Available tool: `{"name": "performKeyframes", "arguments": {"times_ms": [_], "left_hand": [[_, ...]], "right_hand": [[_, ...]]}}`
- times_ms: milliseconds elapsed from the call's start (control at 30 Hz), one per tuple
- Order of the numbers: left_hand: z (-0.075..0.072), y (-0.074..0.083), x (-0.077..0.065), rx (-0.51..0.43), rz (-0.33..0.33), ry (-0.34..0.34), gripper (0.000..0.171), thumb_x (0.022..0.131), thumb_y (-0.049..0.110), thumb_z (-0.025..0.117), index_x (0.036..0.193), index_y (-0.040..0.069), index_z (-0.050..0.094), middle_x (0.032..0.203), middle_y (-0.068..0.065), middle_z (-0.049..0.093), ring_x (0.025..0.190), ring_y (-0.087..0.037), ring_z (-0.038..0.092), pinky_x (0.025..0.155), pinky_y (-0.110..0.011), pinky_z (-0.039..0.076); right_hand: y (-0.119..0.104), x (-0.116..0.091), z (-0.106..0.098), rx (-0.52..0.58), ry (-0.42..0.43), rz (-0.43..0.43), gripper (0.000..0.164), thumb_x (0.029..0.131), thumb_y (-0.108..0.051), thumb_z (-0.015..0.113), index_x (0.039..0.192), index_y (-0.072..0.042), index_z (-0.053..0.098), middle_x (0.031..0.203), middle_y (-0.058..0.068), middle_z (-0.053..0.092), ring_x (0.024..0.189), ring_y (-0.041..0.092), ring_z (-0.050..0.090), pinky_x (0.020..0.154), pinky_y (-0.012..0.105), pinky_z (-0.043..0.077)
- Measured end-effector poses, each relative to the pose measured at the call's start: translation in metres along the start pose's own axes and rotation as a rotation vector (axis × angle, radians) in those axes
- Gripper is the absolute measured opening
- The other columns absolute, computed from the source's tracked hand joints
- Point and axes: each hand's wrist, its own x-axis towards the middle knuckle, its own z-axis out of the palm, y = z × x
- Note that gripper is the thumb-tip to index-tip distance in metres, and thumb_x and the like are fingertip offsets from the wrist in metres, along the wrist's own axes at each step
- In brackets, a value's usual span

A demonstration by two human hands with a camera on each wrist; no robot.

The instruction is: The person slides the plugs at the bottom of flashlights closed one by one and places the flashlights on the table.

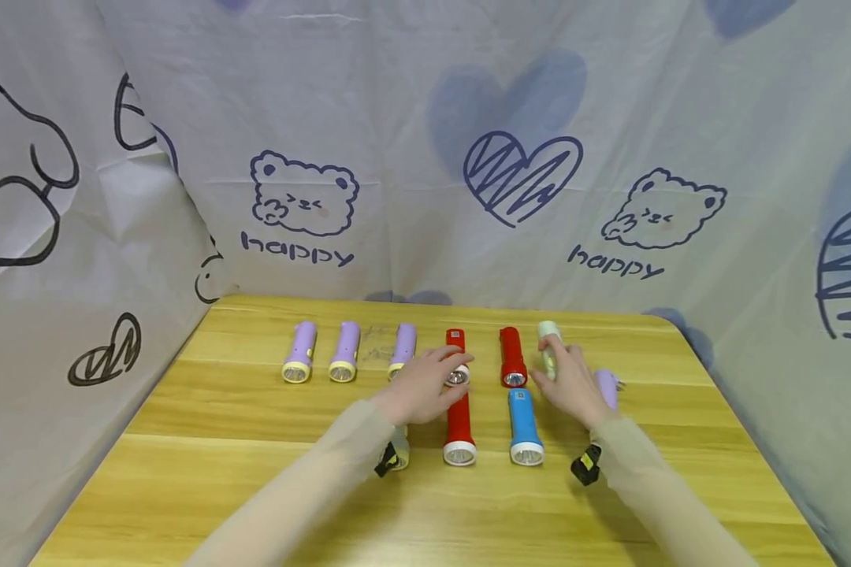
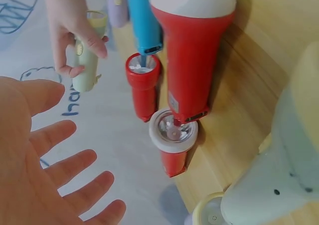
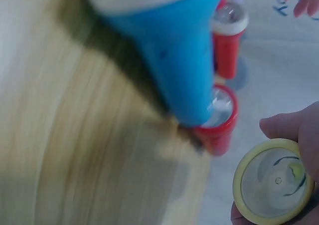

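My right hand holds a pale green flashlight, thumb on one side and fingers curled round the other. In the right wrist view its cream-rimmed lens faces the camera. My left hand hovers with spread fingers over two red flashlights with white rims, one at the back and one in front; its palm holds nothing. Another pale green flashlight lies partly hidden under the left wrist. A blue flashlight and an all-red one lie between the hands.
Three purple flashlights, at far left, beside it and near the left hand, line the back of the wooden table. Another purple flashlight is partly behind the right hand. A printed cloth hangs behind the table.
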Motion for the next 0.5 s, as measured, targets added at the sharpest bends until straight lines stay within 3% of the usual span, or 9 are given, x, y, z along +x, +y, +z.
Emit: {"name": "performKeyframes", "arguments": {"times_ms": [167,300,500], "left_hand": [[-0.004,-0.007,-0.009,-0.088,-0.007,0.03,0.053,0.104,0.039,0.052,0.152,0.015,0.045,0.159,-0.009,0.043,0.147,-0.031,0.041,0.123,-0.047,0.036],[-0.008,-0.013,-0.015,-0.139,-0.017,0.061,0.053,0.105,0.038,0.052,0.152,0.014,0.044,0.16,-0.009,0.042,0.148,-0.03,0.04,0.123,-0.048,0.035],[-0.011,-0.02,-0.023,-0.285,0.0,0.213,0.046,0.105,0.028,0.053,0.147,0.011,0.049,0.153,-0.01,0.05,0.143,-0.03,0.047,0.12,-0.047,0.039]], "right_hand": [[-0.016,-0.009,0.001,0.087,0.049,-0.051,0.045,0.094,-0.015,0.069,0.13,-0.015,0.042,0.119,0.027,0.051,0.097,0.036,0.053,0.066,0.034,0.05],[-0.028,-0.015,0.001,0.187,0.087,-0.1,0.061,0.093,-0.011,0.069,0.142,-0.017,0.032,0.13,0.027,0.051,0.105,0.039,0.055,0.081,0.047,0.053],[-0.044,-0.026,0.002,0.339,0.089,-0.111,0.078,0.091,-0.01,0.071,0.147,-0.017,0.019,0.129,0.025,0.057,0.101,0.037,0.061,0.079,0.034,0.052]]}}
